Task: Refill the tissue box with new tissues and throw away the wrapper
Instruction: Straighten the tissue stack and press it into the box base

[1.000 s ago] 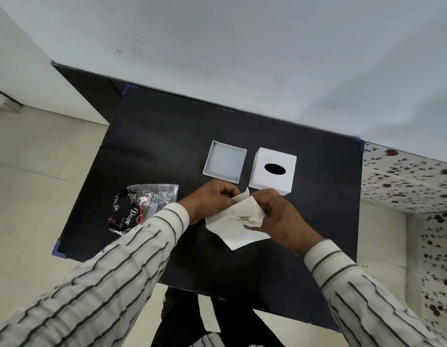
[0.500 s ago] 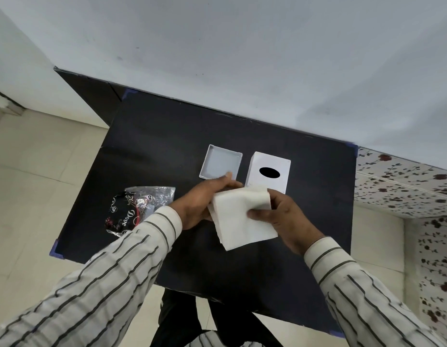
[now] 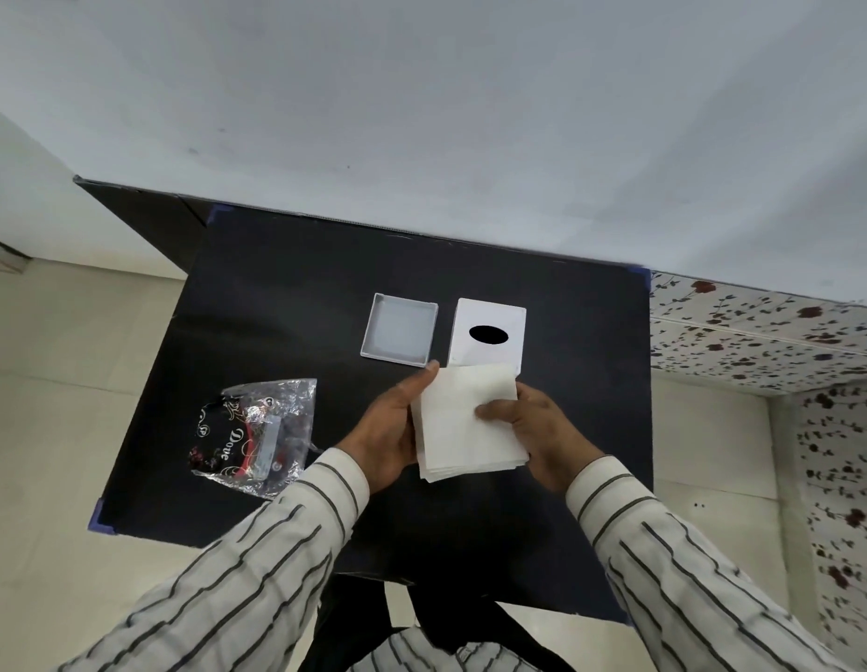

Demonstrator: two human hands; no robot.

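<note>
Tissues point(image 3: 465, 419) (1 white stack) between 2 hands, left hand point(image 3: 390, 429) fingers and right hand point(image 3: 533, 429) fingers closed around opposite edges.

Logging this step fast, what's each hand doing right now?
Left hand: closed on the left edge of the tissue stack.
Right hand: closed on the stack's right side, thumb on top.

A black worktop point(image 3: 286, 303) stands against a pale wall, with blue tape at its corners. On it lie a shallow white open tray point(image 3: 400, 336) and, just beside it on the right, a white box with an oval opening point(image 3: 489, 332). A crumpled clear wrapper point(image 3: 256, 436) lies nearer the left edge.
</note>
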